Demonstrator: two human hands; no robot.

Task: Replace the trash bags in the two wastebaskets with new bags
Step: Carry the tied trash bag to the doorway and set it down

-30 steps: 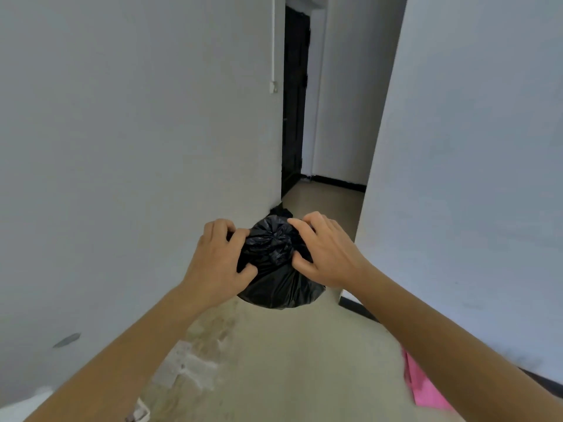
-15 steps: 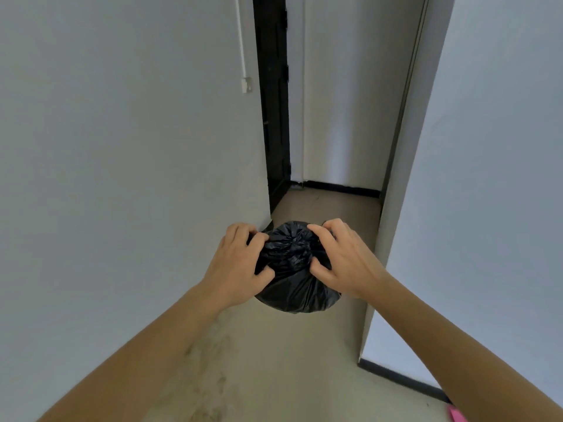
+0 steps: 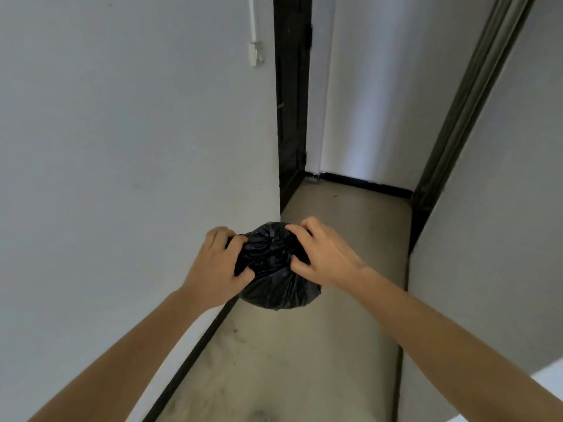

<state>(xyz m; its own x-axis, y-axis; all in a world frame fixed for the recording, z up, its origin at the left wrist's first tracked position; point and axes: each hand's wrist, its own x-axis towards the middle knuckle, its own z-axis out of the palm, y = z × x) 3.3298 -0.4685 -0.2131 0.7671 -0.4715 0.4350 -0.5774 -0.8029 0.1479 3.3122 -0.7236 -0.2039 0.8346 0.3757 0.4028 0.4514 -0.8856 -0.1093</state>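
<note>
Left hand: grip clenched on gathered top of black trash bag | right hand: grip pinching same bag | bag held above floor

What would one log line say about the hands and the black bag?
left hand: grips black bag | right hand: grips black bag | black bag: bunched shut, held above floor
</note>
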